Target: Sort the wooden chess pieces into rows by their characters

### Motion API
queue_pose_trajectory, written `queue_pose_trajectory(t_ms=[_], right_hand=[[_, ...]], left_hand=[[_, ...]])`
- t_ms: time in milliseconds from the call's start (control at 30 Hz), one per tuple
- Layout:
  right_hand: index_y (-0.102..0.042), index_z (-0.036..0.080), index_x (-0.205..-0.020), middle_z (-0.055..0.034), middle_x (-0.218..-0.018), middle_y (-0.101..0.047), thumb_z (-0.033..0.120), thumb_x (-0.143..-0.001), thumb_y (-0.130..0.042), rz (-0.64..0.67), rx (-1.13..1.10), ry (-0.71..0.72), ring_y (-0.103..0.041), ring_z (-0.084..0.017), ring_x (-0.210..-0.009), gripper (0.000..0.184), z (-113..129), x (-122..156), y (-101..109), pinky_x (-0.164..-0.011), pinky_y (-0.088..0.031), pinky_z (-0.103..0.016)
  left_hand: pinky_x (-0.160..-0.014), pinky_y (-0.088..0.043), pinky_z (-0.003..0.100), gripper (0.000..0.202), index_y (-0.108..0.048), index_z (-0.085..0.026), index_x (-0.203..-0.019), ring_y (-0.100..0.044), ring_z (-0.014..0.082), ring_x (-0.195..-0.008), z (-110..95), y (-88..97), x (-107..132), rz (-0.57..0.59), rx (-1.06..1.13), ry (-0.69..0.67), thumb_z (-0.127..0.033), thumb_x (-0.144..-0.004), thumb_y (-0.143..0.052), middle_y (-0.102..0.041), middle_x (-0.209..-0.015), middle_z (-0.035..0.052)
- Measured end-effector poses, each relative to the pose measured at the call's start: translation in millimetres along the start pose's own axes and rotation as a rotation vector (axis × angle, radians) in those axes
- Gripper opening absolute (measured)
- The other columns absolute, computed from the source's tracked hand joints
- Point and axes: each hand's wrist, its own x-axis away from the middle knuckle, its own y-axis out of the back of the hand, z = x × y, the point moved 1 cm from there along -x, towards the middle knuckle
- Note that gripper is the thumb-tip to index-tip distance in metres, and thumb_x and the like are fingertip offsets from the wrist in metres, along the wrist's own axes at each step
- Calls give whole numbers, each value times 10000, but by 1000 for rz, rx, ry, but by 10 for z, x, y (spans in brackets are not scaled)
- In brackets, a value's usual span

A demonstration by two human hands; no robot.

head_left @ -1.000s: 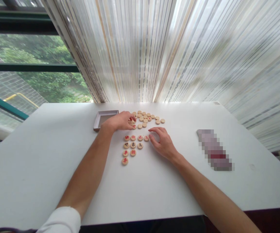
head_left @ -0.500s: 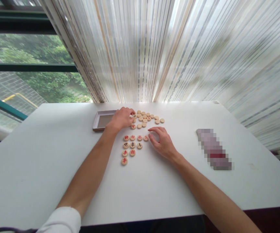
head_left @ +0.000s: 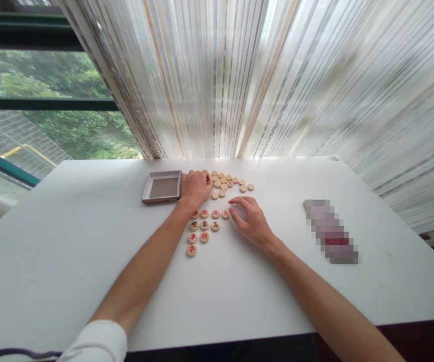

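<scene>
Round wooden xiangqi pieces lie in short rows near the middle of the white table, with red or black characters facing up. The red horse piece (head_left: 225, 214) ends the farthest row. Just right of it rests my right hand (head_left: 252, 220), thumb and fingers apart, holding nothing. Beyond the rows is a loose cluster of pieces (head_left: 223, 181), mostly blank side up. At its left edge my left hand (head_left: 197, 186) has its fingers curled together around a xiangqi piece (head_left: 208, 182), which is mostly hidden by them.
A shallow open box (head_left: 146, 193) with a grey inside stands left of my left hand. To the right, a pixelated flat object (head_left: 332, 232) lies on the white table (head_left: 239, 301). Striped sheer curtains (head_left: 209, 90) hang behind the far edge, beside a window.
My left hand has shifted slightly right and its fingers have closed over the left edge of the cluster, covering pieces there. More of the box now shows. My right hand stays put.
</scene>
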Motion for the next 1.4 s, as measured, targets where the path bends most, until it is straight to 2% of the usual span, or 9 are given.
queue_pose_trajectory(t_ms=[200,367,500,600,733,833,1000,1233,1400], right_hand=[[-656,259,-1098,-73,-1116,-659,237,-928,-582,0,-1,-11,-581,-257,-1110,187,1,0,2,-988,-484,-449],[-653,259,-1103,-73,-1115,-664,254,-934,-574,-12,1,-29,-591,-258,-1107,186,1,-2,8,-969,-495,-444],[-642,257,-1140,-78,-1123,-664,286,-949,-553,-34,-41,-84,-625,-251,-1054,213,-1,-3,13,-874,-546,-410],[-635,246,-1145,-77,-1127,-668,296,-957,-544,-61,-91,-100,-645,-233,-1021,215,11,-11,17,-815,-570,-375],[-622,236,-1159,-76,-1100,-685,304,-961,-550,-92,-165,-79,-665,-227,-1011,221,46,-27,25,-859,-577,-396],[-604,238,-1159,-69,-1054,-700,329,-959,-565,-107,-222,-81,-688,-218,-949,223,65,-31,29,-868,-588,-409],[-587,243,-1147,-60,-999,-702,367,-943,-598,-144,-271,-100,-699,-213,-918,239,61,-25,30,-852,-602,-400],[-572,269,-1171,-40,-974,-697,377,-937,-612,-139,-356,-153,-703,-204,-885,260,45,-26,26,-845,-600,-394],[-597,298,-1239,-40,-1020,-649,361,-975,-545,-150,-338,-137,-688,-188,-883,277,0,-29,32,-862,-601,-400]], left_hand=[[-907,-455,420,260,-649,-207,-1030,-662,271,-943,28,125,-44,19,102,41,-420,-922,-545,-739,-996,100],[-802,-524,333,245,-650,-202,-1007,-688,219,-893,36,310,-56,63,368,-14,-406,-875,-619,-735,-1042,76],[-731,-551,277,272,-659,-199,-1010,-699,179,-862,-23,381,-17,218,600,-139,-377,-807,-695,-726,-1082,57],[-696,-557,271,281,-667,-190,-998,-702,184,-862,-93,400,28,359,663,-252,-340,-767,-724,-726,-1064,63],[-756,-568,290,264,-671,-184,-1012,-707,188,-902,-176,421,81,531,756,-394,-330,-795,-709,-736,-1020,65],[-795,-571,311,276,-674,-184,-1002,-710,198,-925,-197,412,95,597,811,-405,-356,-794,-728,-748,-974,65],[-790,-570,311,284,-719,-179,-977,-718,201,-905,-186,403,88,598,839,-402,-391,-789,-744,-759,-961,68],[-834,-542,297,275,-736,-231,-1096,-700,190,-961,-215,468,100,572,769,-484,-350,-863,-650,-758,-1055,44],[-860,-513,297,251,-713,-215,-1067,-672,188,-970,-106,425,51,396,597,-430,-307,-844,-644,-737,-1055,39]])
